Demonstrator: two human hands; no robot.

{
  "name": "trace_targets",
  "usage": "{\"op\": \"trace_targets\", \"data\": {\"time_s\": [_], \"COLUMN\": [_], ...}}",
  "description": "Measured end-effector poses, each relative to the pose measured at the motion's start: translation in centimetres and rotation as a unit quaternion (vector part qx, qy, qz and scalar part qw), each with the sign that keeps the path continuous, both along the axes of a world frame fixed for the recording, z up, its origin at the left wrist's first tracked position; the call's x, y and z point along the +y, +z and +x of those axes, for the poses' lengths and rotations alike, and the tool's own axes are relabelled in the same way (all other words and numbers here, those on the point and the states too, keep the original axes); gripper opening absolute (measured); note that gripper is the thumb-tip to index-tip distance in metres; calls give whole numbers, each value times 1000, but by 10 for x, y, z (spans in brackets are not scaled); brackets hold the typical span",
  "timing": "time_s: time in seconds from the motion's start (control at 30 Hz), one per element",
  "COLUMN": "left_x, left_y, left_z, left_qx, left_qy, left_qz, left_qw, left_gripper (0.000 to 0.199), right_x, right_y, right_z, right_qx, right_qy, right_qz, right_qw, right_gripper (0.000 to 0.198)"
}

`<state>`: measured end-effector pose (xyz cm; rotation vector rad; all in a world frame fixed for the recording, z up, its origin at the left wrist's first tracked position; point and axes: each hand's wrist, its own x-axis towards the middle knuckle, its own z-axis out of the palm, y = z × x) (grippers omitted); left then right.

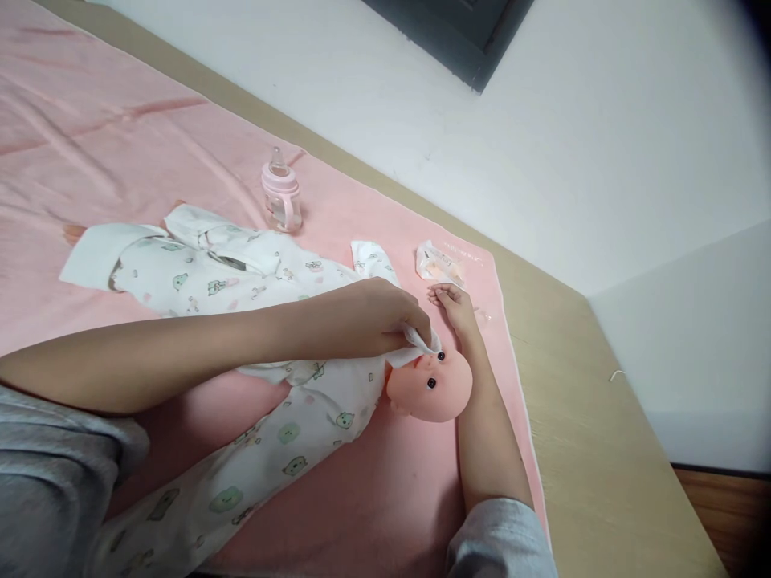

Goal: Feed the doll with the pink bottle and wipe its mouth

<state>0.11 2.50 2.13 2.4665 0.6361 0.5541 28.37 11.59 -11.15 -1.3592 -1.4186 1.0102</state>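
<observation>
A baby doll (430,393) lies on its back in a white outfit (319,281) printed with small green animals. My left hand (391,317) reaches over its chest, fingers closed on a thin white wipe (420,341) held against the doll's face near the nose and eye. My right forearm passes behind the doll's bald head, touching it or very close. My right hand (453,305) rests beyond the head, its fingers loosely bent and nothing visible in them. Just past those fingers is a crumpled clear packet (439,265) with something orange inside.
A pink baby bottle (281,197) with a handle stands upright beyond the doll's legs. Under everything lies a pink blanket (198,152), wrinkled at the left. The wooden tabletop (578,401) shows past its edge, bordered by a white wall (373,120).
</observation>
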Motion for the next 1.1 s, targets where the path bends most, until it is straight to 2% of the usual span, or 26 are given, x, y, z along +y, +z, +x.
{"op": "trace_targets", "data": {"time_s": [0.1, 0.77, 0.97, 1.1], "left_x": [-3, -1, 0, 10], "left_y": [2, -7, -1, 8], "left_z": [-1, 4, 2, -7], "left_qx": [-9, -7, -36, -75], "left_qy": [-16, 2, 11, 54], "left_qz": [-26, -3, 8, 27], "left_qw": [999, 1000, 999, 995], "left_gripper": [35, 27, 32, 29], "right_x": [0, 0, -3, -11], "right_y": [0, -1, 0, 5], "right_z": [0, 1, -1, -4], "right_qx": [-3, -3, 7, 15], "right_qy": [2, 0, -3, 0], "right_qz": [-3, -2, -4, -9], "right_qw": [1000, 1000, 1000, 1000], "right_gripper": [27, 26, 29, 32]}}
